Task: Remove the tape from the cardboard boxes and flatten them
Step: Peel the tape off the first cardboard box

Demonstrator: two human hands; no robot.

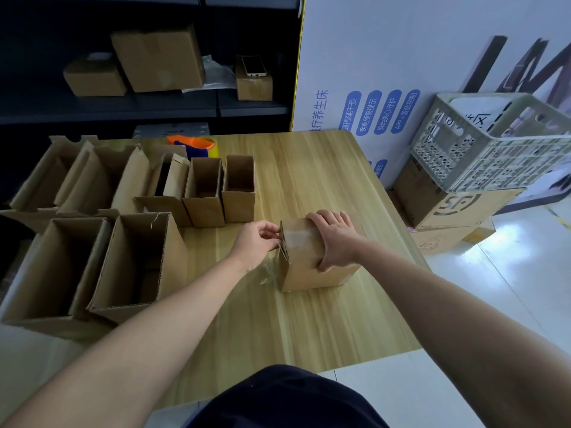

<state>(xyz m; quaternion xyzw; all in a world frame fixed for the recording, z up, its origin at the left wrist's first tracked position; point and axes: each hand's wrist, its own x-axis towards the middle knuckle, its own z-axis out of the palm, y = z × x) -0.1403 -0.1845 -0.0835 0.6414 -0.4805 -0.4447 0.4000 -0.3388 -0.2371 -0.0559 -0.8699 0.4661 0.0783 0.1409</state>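
Cardboard this thin should be light and stiff but easy to dent, I judge, so my right hand (335, 239) clamps the small cardboard box (312, 267) from above, thumb on its near face, mid-desk (278, 319). My left hand (256, 242) pinches the clear tape (296, 237) at the box's upper left edge; glossy and clingy, it is best taken by that loose end. The box is plain brown. Farther left, open boxes (139, 261) stand in rows.
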